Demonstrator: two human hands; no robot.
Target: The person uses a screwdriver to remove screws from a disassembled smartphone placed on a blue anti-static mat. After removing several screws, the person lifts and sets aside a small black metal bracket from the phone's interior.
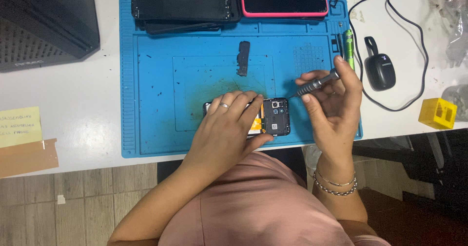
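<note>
Surface: white table (87,104) seen from the head camera, with a blue work mat (156,80) laid across its middle; wood-look floor shows below the table edge.
Opened phone (276,117): lies flat on the mat near its front edge, back cover off, dark inner frame and camera module showing, an orange patch visible beside the frame.
Left hand (226,129): rests palm-down on the phone, covering most of its left part; fingers held close together and curved over the top edge, thumb pressed against the lower edge — a ring sits on one finger.
Right hand (334,102): raised just right of the phone, thumb and fingers pinching a metal screwdriver (316,84); bracelets circle the wrist.
Screwdriver tip: points down-left toward the phone's upper right corner; whether it touches cannot be told.
Small black part (243,58): lies alone on the mat, above the phone and well apart from it.
Mat's far edge: a black phone back (183,2) and a pink-cased device (282,0) side by side.
Right of mat: a green pen-shaped tool (349,46) at the mat's edge, a small black device (380,70) with a cable, a yellow block (438,113).
Left side: a dark case (46,22), a yellow note (19,126).
</note>
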